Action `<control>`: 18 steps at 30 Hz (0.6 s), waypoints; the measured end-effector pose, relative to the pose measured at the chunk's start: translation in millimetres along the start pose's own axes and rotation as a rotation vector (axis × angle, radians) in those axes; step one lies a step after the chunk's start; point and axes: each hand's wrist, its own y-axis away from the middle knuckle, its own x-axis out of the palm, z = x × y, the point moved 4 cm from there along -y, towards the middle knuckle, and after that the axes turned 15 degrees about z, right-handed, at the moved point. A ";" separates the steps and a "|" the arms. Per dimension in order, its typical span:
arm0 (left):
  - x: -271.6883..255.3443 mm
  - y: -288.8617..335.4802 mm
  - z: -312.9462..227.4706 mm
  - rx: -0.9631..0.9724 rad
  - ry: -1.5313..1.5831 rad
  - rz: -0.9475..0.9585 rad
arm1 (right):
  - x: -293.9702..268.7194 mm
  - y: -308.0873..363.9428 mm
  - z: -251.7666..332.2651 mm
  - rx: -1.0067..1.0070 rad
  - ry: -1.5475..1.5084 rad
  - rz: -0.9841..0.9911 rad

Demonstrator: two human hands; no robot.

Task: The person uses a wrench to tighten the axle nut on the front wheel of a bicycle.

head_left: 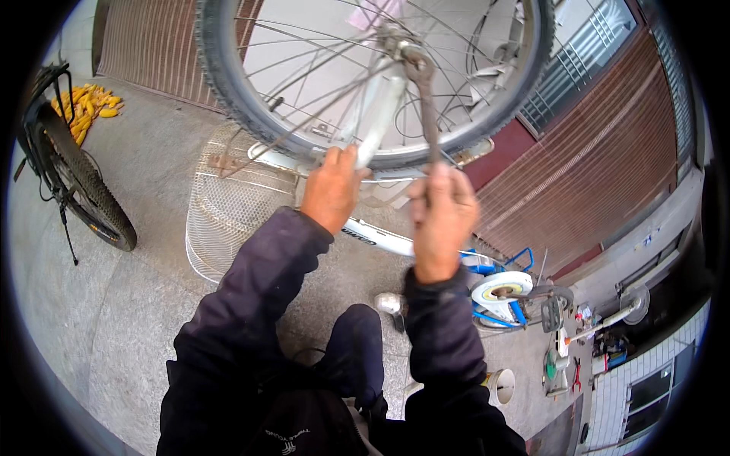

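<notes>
A bicycle wheel with a knobby black tyre and thin spokes stands raised in front of me, at the top of the head view. A white fork leg runs down from its hub. My left hand is closed around the lower part of that leg. In my right hand, slightly blurred, is the handle of a rusty wrench. The wrench's far end sits over the axle end at the hub. Below both hands stretches a white frame tube.
Beside the wheel's left lies a wire mesh basket. Another bicycle stands farther left, near a heap of corn cobs. At right are a blue-and-white small bike, a white bucket and red-handled pliers.
</notes>
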 end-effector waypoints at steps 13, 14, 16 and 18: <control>1.5 -0.5 0.6 0.011 0.020 0.003 | -3.3 2.3 7.6 -0.043 0.163 -0.040; 1.7 -1.2 -0.9 0.007 0.018 -0.005 | 3.7 5.8 3.5 -0.029 0.117 -0.073; 6.8 1.7 -5.5 0.012 0.013 -0.005 | 25.3 9.6 -10.8 -0.048 -0.100 -0.101; 1.1 1.9 -2.3 0.033 -0.021 -0.016 | 57.9 20.1 -15.2 0.016 -0.106 -0.017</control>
